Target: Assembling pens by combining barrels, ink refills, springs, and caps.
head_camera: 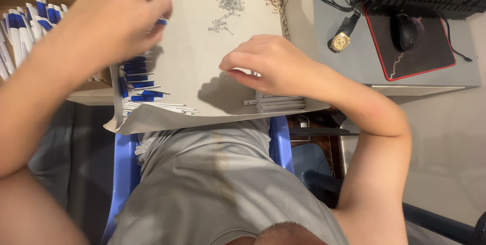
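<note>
**Blue-and-white pen parts sorted by kind on a lap-held card tray**

Blue clip pieces (139,80) lie heaped along the left edge of a shallow cardboard tray (195,47), under the left hand (114,19), which pinches one blue-tipped pen part at upper left. White barrels (278,103) are stacked at lower centre, directly below the right hand (266,63), whose curled fingers close on what appears to be one of them. Small metal springs (225,12) sit in a separate pile near the top. Assembled pens (28,27) fill a box at far left; a wristwatch (343,37) and mouse (406,31) lie aside at upper right.
</note>
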